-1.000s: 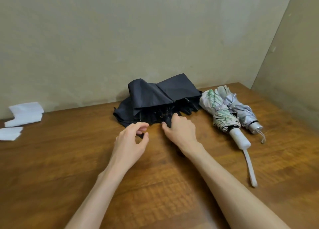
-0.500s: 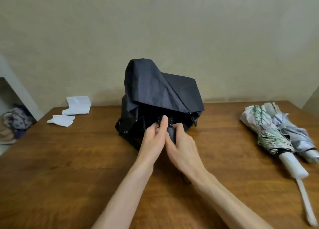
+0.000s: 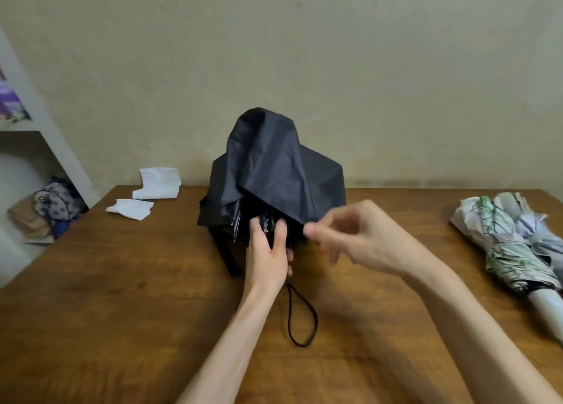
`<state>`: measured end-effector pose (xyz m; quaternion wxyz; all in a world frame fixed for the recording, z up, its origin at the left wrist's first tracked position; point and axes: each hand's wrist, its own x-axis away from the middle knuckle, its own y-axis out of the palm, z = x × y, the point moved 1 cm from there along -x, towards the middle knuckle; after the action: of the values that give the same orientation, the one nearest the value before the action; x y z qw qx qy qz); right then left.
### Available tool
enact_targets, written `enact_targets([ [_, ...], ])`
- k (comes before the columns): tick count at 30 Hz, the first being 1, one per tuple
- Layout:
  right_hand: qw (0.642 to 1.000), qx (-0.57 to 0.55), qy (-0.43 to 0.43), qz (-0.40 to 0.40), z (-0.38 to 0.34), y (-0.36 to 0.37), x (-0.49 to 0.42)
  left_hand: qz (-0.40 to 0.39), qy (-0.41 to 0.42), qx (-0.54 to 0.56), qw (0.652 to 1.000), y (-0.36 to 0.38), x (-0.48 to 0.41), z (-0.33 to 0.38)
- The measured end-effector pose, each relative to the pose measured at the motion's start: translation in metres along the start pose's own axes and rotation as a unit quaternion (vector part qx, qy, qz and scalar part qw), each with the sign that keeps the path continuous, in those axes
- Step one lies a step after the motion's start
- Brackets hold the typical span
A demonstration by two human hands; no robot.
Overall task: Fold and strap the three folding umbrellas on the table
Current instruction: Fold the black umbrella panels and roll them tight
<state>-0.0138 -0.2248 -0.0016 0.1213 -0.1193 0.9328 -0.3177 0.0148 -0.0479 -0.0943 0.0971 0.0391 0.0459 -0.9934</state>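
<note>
The black umbrella [image 3: 274, 172] stands half collapsed near the middle of the table [image 3: 122, 312], its canopy draped loosely over the ribs. The left hand [image 3: 268, 251] curls around its handle under the fabric, and the wrist cord [image 3: 301, 346] loops onto the wood below. The right hand [image 3: 359, 239] is blurred at the canopy's lower edge, fingers bent; whether it pinches the cloth I cannot tell. A leaf-print umbrella [image 3: 502, 251] and a silver umbrella [image 3: 545, 242] lie bundled side by side at the right edge.
</note>
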Motion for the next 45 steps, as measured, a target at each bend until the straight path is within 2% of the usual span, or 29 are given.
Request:
enact_targets([
  [2,0.987,-0.04,-0.005,0.152,0.0,-0.003,-0.007,-0.012,-0.001,0.009,1.0,0.002,0.0,-0.002],
  [3,0.979,-0.045,-0.008,0.2,0.002,-0.002,-0.011,-0.021,0.0,0.016,1.0,0.003,0.002,-0.001],
  [7,0.983,0.014,-0.001,0.181,0.018,0.021,-0.036,-0.058,0.057,0.012,0.997,0.006,0.011,-0.001],
  [12,0.961,-0.01,-0.009,0.276,0.029,0.037,-0.047,-0.081,0.047,0.043,0.995,0.008,0.023,-0.003],
  [15,0.951,-0.01,-0.032,0.309,0.028,0.04,-0.047,-0.088,0.063,0.015,0.994,0.009,0.023,-0.007],
  [18,0.959,-0.009,-0.034,0.28,0.028,0.04,-0.049,-0.107,0.073,0.017,0.991,0.008,0.027,-0.003],
  [21,0.98,-0.069,-0.04,0.183,0.023,0.035,-0.047,-0.116,0.053,0.061,0.99,0.004,0.025,-0.004],
  [23,0.985,-0.132,-0.038,0.103,0.02,0.03,-0.045,-0.073,-0.007,0.072,0.995,0.002,0.023,-0.005],
  [26,0.993,-0.065,-0.089,0.046,0.018,0.026,-0.043,-0.042,-0.051,0.152,0.986,0.003,0.022,-0.006],
  [29,0.984,-0.031,-0.115,0.134,0.016,0.022,-0.044,-0.036,-0.032,0.157,0.986,0.0,0.018,-0.012],
  [33,0.955,-0.035,-0.092,0.281,0.011,0.011,-0.04,-0.047,-0.038,0.157,0.986,0.0,0.021,-0.012],
  [36,0.91,0.089,-0.05,0.402,0.017,-0.006,-0.035,-0.068,-0.047,0.171,0.982,-0.002,0.023,-0.009],
  [37,0.905,0.127,-0.011,0.407,0.024,-0.014,-0.036,-0.073,-0.047,0.174,0.981,-0.004,0.022,-0.009],
  [38,0.916,0.123,0.032,0.381,0.031,-0.023,-0.036,-0.079,-0.049,0.176,0.98,-0.005,0.022,-0.007],
  [40,0.951,-0.026,0.112,0.287,0.044,-0.031,-0.038,-0.085,-0.054,0.184,0.978,-0.008,0.021,-0.004],
  [41,0.953,-0.122,0.132,0.245,0.047,-0.029,-0.038,-0.087,-0.056,0.189,0.977,-0.009,0.021,-0.002],
  [43,0.943,-0.228,0.128,0.208,0.048,-0.022,-0.036,-0.089,-0.062,0.198,0.974,-0.011,0.02,-0.001],
  [45,0.942,-0.227,0.093,0.229,0.047,-0.019,-0.037,-0.094,-0.069,0.211,0.971,-0.013,0.019,0.0],
])
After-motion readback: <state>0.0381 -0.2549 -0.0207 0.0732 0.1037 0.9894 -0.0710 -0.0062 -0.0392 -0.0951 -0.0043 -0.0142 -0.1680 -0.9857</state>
